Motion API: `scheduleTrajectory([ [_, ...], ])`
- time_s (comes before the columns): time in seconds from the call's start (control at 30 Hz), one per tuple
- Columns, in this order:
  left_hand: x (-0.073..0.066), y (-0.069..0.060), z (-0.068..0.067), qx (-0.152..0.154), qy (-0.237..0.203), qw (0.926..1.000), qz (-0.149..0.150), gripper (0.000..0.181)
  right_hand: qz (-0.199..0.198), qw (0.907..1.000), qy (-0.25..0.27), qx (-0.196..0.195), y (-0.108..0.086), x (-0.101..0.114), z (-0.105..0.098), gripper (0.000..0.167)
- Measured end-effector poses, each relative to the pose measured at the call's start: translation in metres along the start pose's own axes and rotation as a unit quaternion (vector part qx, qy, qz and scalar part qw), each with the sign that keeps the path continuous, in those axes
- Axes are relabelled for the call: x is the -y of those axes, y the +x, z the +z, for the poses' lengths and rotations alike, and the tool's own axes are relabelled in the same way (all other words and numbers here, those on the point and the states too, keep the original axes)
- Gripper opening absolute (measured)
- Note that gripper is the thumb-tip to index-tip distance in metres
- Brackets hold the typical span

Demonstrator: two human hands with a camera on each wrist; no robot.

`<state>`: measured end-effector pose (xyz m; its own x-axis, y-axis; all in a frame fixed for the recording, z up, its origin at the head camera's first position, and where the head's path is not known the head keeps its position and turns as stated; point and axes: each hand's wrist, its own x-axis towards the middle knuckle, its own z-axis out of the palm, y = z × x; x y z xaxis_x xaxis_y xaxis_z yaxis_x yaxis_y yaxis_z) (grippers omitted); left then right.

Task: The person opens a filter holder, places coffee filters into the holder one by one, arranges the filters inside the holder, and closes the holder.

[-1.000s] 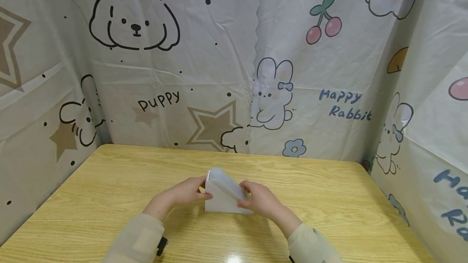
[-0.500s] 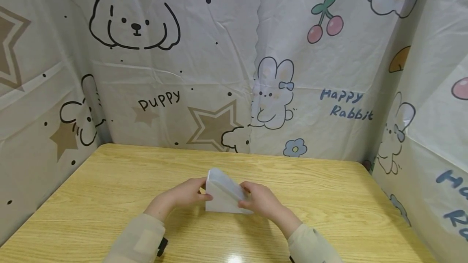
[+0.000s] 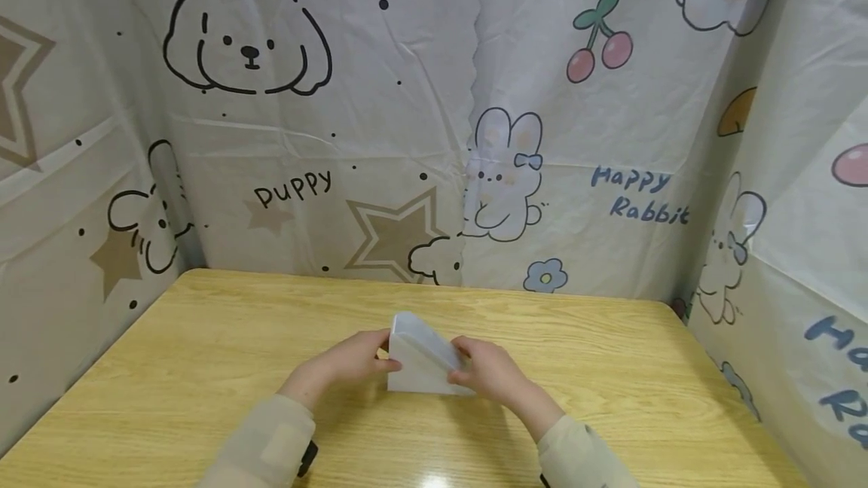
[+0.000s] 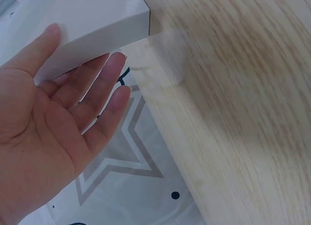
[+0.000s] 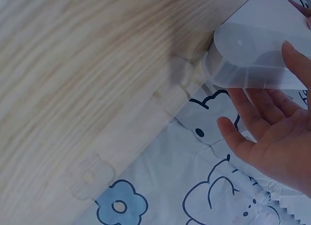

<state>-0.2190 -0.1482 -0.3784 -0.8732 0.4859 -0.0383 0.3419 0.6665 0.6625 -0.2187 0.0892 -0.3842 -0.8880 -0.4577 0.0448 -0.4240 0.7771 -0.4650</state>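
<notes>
A white box (image 3: 423, 364) with a slanted top edge stands on the wooden table between both hands. My left hand (image 3: 362, 356) holds its taller left end, thumb on the near face and fingers behind. In the left wrist view, the thumb presses the white face (image 4: 97, 21) beside a finely ribbed patch, and the fingers lie along the opposite side. My right hand (image 3: 491, 371) grips the low right end between thumb and fingers. The right wrist view shows a translucent plastic part (image 5: 248, 55) with a rounded end there. What is inside is hidden.
The wooden table (image 3: 237, 337) has rounded back corners. A printed cloth (image 3: 380, 111) with puppies, rabbits and stars hangs behind it and at both sides. A small black object (image 3: 308, 459) shows at the left sleeve.
The box and both hands have shifted slightly to the right along the table. The grip of each hand looks the same, and the head view has moved a little.
</notes>
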Motion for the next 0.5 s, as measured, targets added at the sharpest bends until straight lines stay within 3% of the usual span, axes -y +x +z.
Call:
scheduleTrajectory([
  [0.5, -0.012, 0.015, 0.011, -0.005, 0.011, 0.9999, -0.008, 0.027, 0.011, 0.9998, 0.012, -0.010, -0.006, -0.014, -0.007, 0.038],
])
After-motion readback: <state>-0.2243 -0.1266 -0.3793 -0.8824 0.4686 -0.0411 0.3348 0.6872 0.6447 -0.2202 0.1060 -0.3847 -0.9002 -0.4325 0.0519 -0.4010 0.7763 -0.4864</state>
